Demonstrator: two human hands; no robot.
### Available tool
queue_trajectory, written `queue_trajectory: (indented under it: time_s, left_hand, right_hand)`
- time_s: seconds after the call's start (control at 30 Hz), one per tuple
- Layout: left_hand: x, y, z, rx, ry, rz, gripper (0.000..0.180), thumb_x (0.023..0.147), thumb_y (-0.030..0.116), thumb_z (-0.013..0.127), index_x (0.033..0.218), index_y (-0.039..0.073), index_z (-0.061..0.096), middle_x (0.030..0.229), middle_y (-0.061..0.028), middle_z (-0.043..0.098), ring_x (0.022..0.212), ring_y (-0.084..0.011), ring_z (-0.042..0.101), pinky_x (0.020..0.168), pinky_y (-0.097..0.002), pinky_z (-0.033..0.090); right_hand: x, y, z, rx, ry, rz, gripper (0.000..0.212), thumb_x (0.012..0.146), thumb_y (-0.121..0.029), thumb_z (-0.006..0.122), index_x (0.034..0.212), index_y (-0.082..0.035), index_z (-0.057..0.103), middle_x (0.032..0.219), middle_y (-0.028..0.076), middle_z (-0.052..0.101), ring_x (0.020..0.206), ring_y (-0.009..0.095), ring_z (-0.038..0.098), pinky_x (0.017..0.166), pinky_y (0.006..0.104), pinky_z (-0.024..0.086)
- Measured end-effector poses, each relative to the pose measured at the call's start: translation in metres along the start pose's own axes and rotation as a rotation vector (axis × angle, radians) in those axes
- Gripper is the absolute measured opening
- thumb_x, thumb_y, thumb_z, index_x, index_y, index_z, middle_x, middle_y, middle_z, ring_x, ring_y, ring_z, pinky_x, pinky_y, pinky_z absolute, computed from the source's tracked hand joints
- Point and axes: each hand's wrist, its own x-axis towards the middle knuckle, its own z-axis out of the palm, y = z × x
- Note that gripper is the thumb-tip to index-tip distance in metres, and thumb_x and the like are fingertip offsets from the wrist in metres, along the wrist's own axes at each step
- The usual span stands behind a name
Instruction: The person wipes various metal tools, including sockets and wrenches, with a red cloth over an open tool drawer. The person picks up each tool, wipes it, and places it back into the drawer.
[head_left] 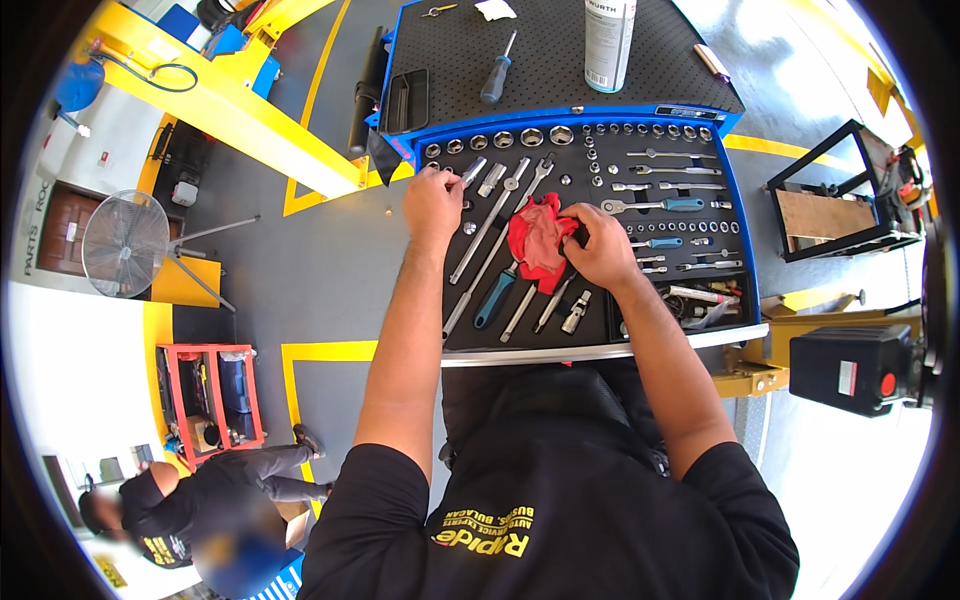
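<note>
My left hand [434,208] is at the left side of an open tool drawer, its fingers bent and closed together. The fingertips are beside a chrome deep socket [475,171], and whatever they pinch is hidden. A second deep socket [492,180] lies to the right of it. My right hand [603,248] grips the right side of a crumpled red cloth [540,243] over the middle of the drawer. Under and around the cloth lie a long chrome bar [490,230], a blue-handled tool [495,297] and a universal joint [576,312].
Sockets and blue-handled ratchets [685,205] fill the black foam. On the cabinet top [450,60] are a screwdriver [497,72], a spray can [608,45] and a small tray [408,102]. A fan [126,243], red cart [210,400] and another person [200,510] are left; a black-framed cart [835,210] stands right.
</note>
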Motion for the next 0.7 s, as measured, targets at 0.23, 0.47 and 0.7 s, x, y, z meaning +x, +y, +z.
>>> queue_trajectory:
  time_s: [0.23, 0.47, 0.7]
  left_hand:
    - [-0.003, 0.000, 0.008, 0.105, -0.009, 0.062, 0.003, 0.084, 0.009, 0.079, 0.087, 0.010, 0.080, 0.102, -0.0087, 0.067, 0.106, -0.0322, 0.063, 0.091, -0.0449, 0.052]
    - [-0.014, -0.018, 0.012, -0.075, 0.081, 0.155, 0.015, 0.083, -0.001, 0.070, 0.093, 0.008, 0.077, 0.104, -0.0098, 0.066, 0.107, -0.0332, 0.062, 0.093, -0.0445, 0.051]
    - [0.004, -0.008, 0.008, -0.014, 0.010, 0.200, 0.023, 0.084, 0.002, 0.071, 0.105, 0.009, 0.076, 0.105, -0.0090, 0.067, 0.109, -0.0327, 0.062, 0.094, -0.0453, 0.051]
  right_hand:
    - [0.000, 0.005, 0.003, -0.024, -0.003, 0.013, 0.035, 0.079, -0.007, 0.070, 0.114, -0.005, 0.066, 0.107, 0.017, 0.072, 0.100, 0.040, 0.070, 0.084, 0.0468, 0.057]
    - [-0.003, 0.003, 0.000, 0.028, 0.016, 0.000, 0.063, 0.081, -0.009, 0.069, 0.142, -0.009, 0.052, 0.121, 0.023, 0.069, 0.114, 0.044, 0.066, 0.095, 0.0483, 0.055]
    - [-0.003, 0.002, 0.000, -0.025, -0.043, 0.041, 0.069, 0.081, -0.011, 0.071, 0.146, -0.011, 0.048, 0.121, 0.022, 0.070, 0.112, 0.043, 0.067, 0.092, 0.0486, 0.057]
